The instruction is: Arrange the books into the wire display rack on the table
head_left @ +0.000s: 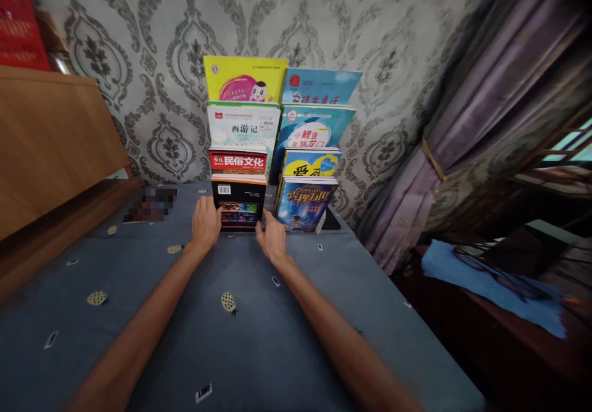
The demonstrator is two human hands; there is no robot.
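Note:
Several books stand upright in two columns against the wall, each row lower than the one behind. At the front of the left column is a black book (239, 196) with a barcode on its cover. My left hand (206, 222) holds its left edge, and my right hand (272, 234) grips its lower right edge. Behind it rise a red-titled book (238, 162), a white book (243, 127) and a yellow book (245, 79). The right column has a blue-purple book (306, 205) in front, beside my right hand. Behind that come a yellow-and-blue book (312, 163), a teal book (317, 128) and a light blue book (320, 86).
A blue patterned cloth (180, 338) covers the surface. On the left stand a wooden cabinet (50, 147) and a red box (21, 23). A blurred-out flat item (151, 205) lies near the wall. To the right are a tied purple curtain (444, 134) and a blue cloth (490, 285).

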